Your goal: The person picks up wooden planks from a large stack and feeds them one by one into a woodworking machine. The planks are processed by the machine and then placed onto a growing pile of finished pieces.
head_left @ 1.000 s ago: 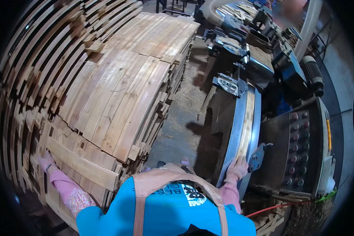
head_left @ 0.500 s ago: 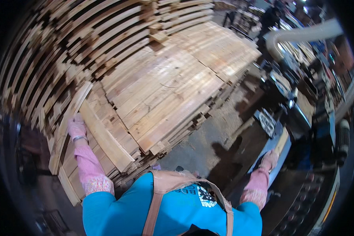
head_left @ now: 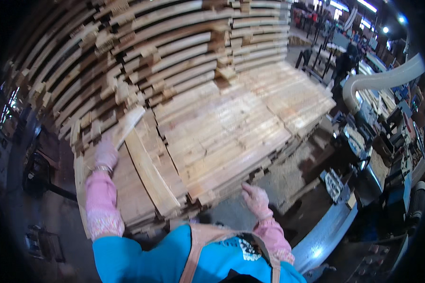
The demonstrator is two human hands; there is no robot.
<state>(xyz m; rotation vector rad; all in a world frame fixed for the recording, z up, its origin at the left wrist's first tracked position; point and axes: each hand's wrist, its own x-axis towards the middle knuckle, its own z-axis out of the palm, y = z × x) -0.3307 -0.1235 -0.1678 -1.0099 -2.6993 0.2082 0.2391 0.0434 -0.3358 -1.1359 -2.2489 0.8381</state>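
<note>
Left hand (head_left: 106, 153), gloved, lies on a loose wooden board (head_left: 148, 170) lying skewed atop the low lumber stack (head_left: 231, 137), fingers appear wrapped on its far end; grasp looks partial. Right hand (head_left: 256, 199) hovers open, gripping nothing, near the stack's front edge. To lift well, the person likely should bring the right hand under the board's near end, balance both ends, and keep it clear of the tall stickered pile (head_left: 174, 52) behind. Machine (head_left: 363, 188) stands at right.

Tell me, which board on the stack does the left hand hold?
The left hand holds the one board tilted up at the stack's left edge; the others lie flat.
</note>
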